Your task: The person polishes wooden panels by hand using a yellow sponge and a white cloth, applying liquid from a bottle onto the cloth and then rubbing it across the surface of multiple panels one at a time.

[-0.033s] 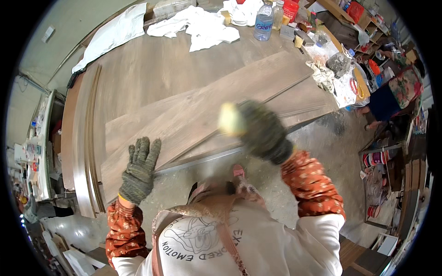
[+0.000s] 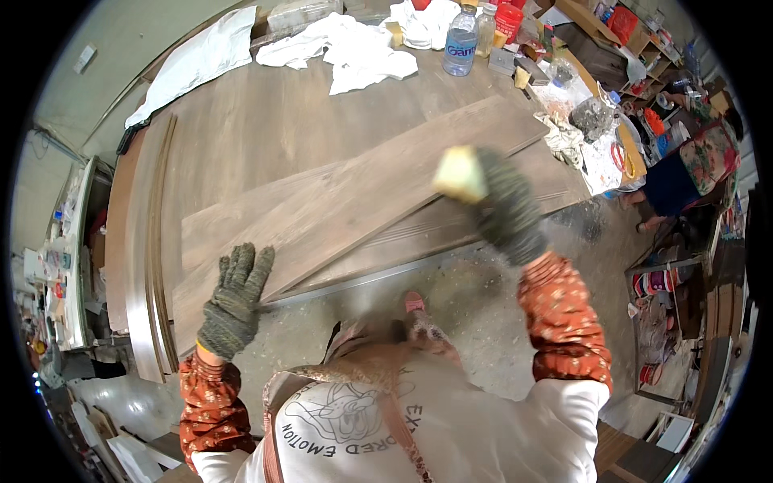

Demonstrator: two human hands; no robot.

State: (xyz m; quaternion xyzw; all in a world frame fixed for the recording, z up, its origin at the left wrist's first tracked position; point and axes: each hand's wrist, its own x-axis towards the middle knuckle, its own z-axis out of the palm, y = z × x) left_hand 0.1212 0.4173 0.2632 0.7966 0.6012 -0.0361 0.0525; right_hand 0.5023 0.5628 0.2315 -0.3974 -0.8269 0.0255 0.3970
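Observation:
My left hand (image 2: pixel 232 299), in a grey-green knit glove, rests flat on the near-left end of a long wood-grain plank (image 2: pixel 338 189), fingers stretched out. My right hand (image 2: pixel 507 205), gloved alike and smeared by motion, grips a pale yellow sponge (image 2: pixel 460 173) over the plank's right part. Whether the sponge touches the wood I cannot tell. The plank lies slantwise across other brown boards; a grooved board (image 2: pixel 419 241) shows beneath it along the table's near edge.
White cloths (image 2: pixel 362 56), a clear plastic bottle (image 2: pixel 460 42) and a red container (image 2: pixel 507 20) stand at the back. Clutter and a crumpled rag (image 2: pixel 564 138) occupy the right corner. Narrow strips (image 2: pixel 153 258) lie along the left. Another person (image 2: pixel 684 165) is at the far right.
My right hand has moved to the right and slightly farther away with the sponge. The left hand has shifted slightly left and still lies on the plank.

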